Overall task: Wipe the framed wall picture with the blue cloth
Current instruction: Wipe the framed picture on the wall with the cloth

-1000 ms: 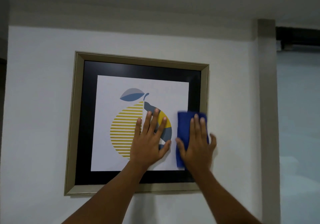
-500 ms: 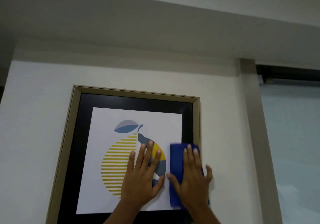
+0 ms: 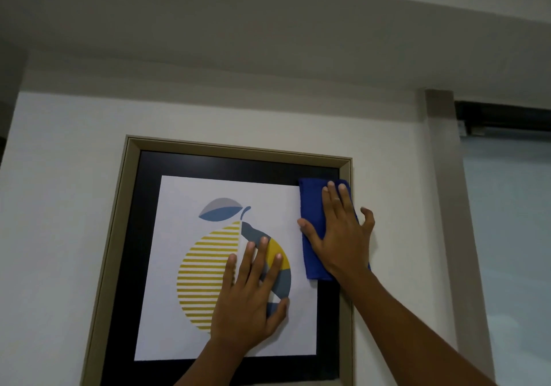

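Right hand (image 3: 340, 236) spread flat, pressing cloth (image 3: 316, 224) on picture (image 3: 185, 236) upper right; left hand (image 3: 250, 299) spread flat on centre.

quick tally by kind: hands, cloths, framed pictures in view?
Hands: 2, left hand flat on the print, right hand pressing the cloth
Cloths: 1, blue cloth near the frame's upper right corner
Framed pictures: 1, framed picture on the wall
Total: 4
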`<state>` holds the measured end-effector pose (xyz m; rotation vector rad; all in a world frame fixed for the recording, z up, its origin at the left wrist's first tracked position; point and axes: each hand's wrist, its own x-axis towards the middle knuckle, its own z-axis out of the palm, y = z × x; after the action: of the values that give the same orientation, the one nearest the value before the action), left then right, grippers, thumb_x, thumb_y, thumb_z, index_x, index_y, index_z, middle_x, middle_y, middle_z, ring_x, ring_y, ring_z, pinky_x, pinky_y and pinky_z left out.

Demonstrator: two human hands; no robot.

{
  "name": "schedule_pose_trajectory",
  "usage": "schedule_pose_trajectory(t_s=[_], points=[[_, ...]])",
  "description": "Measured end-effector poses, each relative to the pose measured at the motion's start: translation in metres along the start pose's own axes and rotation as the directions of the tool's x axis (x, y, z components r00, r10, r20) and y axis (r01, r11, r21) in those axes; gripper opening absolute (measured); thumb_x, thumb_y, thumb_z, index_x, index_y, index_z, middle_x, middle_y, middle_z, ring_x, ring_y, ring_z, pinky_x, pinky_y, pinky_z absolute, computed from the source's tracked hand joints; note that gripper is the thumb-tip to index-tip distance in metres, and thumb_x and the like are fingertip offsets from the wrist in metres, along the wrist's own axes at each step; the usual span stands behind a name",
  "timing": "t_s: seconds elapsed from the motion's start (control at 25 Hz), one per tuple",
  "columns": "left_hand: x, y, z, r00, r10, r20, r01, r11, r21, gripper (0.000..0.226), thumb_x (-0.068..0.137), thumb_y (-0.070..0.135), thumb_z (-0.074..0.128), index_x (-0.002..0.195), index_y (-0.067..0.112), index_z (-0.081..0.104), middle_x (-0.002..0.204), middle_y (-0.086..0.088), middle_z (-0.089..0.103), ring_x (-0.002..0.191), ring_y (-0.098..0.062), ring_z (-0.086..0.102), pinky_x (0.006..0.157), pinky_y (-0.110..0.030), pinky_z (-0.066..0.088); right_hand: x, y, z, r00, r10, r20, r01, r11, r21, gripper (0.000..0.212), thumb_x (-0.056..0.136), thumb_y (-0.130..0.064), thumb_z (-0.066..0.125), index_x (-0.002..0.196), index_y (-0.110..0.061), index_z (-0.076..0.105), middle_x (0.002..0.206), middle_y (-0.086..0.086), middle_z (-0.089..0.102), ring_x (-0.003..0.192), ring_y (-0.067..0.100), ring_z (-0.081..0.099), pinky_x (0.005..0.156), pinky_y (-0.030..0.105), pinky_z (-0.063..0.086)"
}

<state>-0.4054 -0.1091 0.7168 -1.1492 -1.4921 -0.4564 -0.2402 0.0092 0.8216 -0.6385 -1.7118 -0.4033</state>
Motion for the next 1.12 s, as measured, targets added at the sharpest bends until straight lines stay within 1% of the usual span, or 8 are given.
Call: schedule_pose_trajectory(t_s=[0.2,0.28,0.36,0.52,0.64,0.76,0.96,1.12], points=[[-0.001,0.000,-0.001,1.000,0.006,-0.007,-0.006,1.000,0.009,0.082,0.093,0.067,0.035,0.159,0.020,0.023,0.169,-0.013,0.014,0.155,-0.036,0.012,0.123,-0.056,0.009,-0.119,0.000,0.024,0.990,0.052,0.131,-0.056,0.998,0.030,0.089,0.090,-0.075,0.026,0.154,-0.013,0.030,0.162,0.005,0.026,0.148,0.024,0.025,0.111,0.051,0.028],[0.000,0.001,-0.004,1.000,0.008,0.001,-0.008,1.000,0.011,0.080,0.094,0.067,0.034,0.158,0.019,0.026,0.167,-0.014,0.017,0.154,-0.037,0.015,0.122,-0.057,0.013,-0.159,0.001,0.031,0.983,0.035,0.182,-0.034,0.999,-0.012,0.088,0.090,-0.075,0.027,0.150,-0.010,0.039,0.158,0.007,0.033,0.143,0.025,0.031,0.104,0.054,0.038],[0.000,0.000,-0.006,1.000,0.012,0.002,-0.012,1.000,0.024,0.079,0.095,0.066,0.033,0.157,0.018,0.029,0.167,-0.016,0.019,0.153,-0.038,0.017,0.121,-0.058,0.016,-0.168,0.007,0.029,0.975,0.009,0.220,-0.003,1.000,-0.026,0.085,0.092,-0.072,0.026,0.148,-0.009,0.042,0.156,0.008,0.036,0.142,0.025,0.032,0.101,0.055,0.041],[0.001,0.000,-0.003,1.000,0.015,-0.003,-0.015,1.000,0.010,0.079,0.095,0.066,0.033,0.157,0.018,0.029,0.167,-0.015,0.018,0.154,-0.037,0.014,0.121,-0.059,0.016,-0.117,0.015,0.015,0.982,-0.078,0.172,0.090,0.994,-0.061,0.077,0.097,-0.065,0.021,0.153,-0.013,0.033,0.162,0.004,0.026,0.147,0.023,0.030,0.108,0.050,0.027],[0.000,0.000,-0.002,1.000,0.011,-0.005,-0.011,1.000,0.010,0.079,0.094,0.066,0.035,0.158,0.018,0.028,0.168,-0.014,0.016,0.155,-0.037,0.012,0.122,-0.059,0.015,-0.040,0.004,0.004,0.996,-0.005,0.084,0.005,1.000,0.002,0.075,0.098,-0.061,0.019,0.156,-0.015,0.023,0.165,0.001,0.019,0.152,0.019,0.016,0.113,0.052,0.019],[0.001,0.000,-0.001,1.000,0.011,-0.010,-0.010,1.000,0.019,0.079,0.095,0.065,0.034,0.158,0.018,0.028,0.168,-0.015,0.015,0.155,-0.036,0.013,0.121,-0.059,0.017,0.027,-0.008,-0.004,0.999,0.022,0.034,-0.022,0.999,0.024,0.072,0.098,-0.059,0.020,0.157,-0.016,0.022,0.165,0.001,0.018,0.152,0.018,0.012,0.115,0.052,0.014],[0.001,0.001,0.002,1.000,0.005,-0.028,-0.004,1.000,0.028,0.079,0.094,0.066,0.034,0.158,0.019,0.028,0.168,-0.014,0.016,0.155,-0.036,0.013,0.120,-0.060,0.018,0.032,-0.014,0.004,0.996,-0.087,0.032,0.088,0.996,-0.015,0.076,0.097,-0.062,0.023,0.156,-0.016,0.023,0.164,0.003,0.021,0.151,0.021,0.019,0.117,0.052,0.014],[0.001,0.000,0.002,0.999,0.020,-0.050,-0.018,0.999,0.035,0.079,0.094,0.064,0.037,0.157,0.018,0.029,0.168,-0.015,0.016,0.155,-0.037,0.014,0.121,-0.060,0.018,0.038,0.015,-0.007,0.990,-0.144,0.003,0.142,0.973,-0.181,0.075,0.097,-0.064,0.024,0.155,-0.015,0.028,0.163,0.003,0.026,0.150,0.018,0.025,0.114,0.052,0.012]])
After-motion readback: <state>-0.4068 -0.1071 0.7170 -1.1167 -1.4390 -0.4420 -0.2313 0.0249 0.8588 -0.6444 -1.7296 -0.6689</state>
